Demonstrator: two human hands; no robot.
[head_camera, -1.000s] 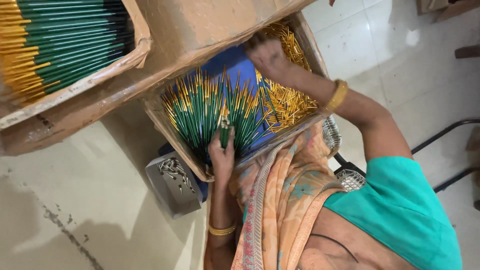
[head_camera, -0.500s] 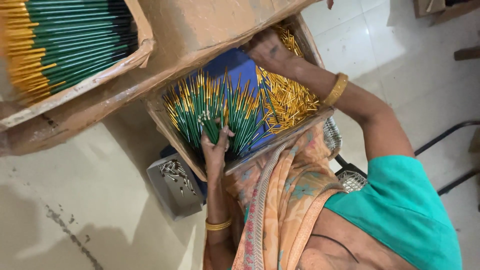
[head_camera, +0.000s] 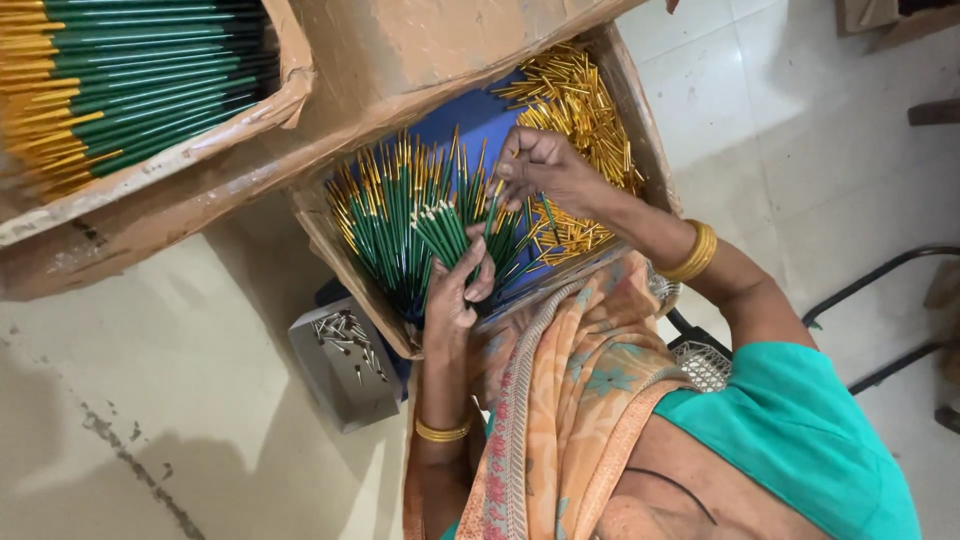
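Observation:
A cardboard box (head_camera: 335, 250) with a blue lining holds a fan of thin green sticks with gold tips (head_camera: 385, 225) and a heap of small gold caps (head_camera: 575, 100). My left hand (head_camera: 455, 290) is closed round a small bunch of the green sticks (head_camera: 445, 230), holding them upright over the box's near edge. My right hand (head_camera: 535, 165) is just above and to the right of that bunch. Its fingertips pinch a single gold-tipped stick, beside the heap of caps.
A second cardboard box (head_camera: 285, 90) at the upper left is packed with green and gold sticks. A grey tray (head_camera: 330, 390) of small metal pieces lies left of my left forearm. A mesh basket (head_camera: 705, 362) and a black metal frame (head_camera: 890, 270) are on the right, on the tiled floor.
My right hand came from the gold caps at the box's far corner toward my left hand. My left hand closed round a bunch of green sticks and lifted it slightly.

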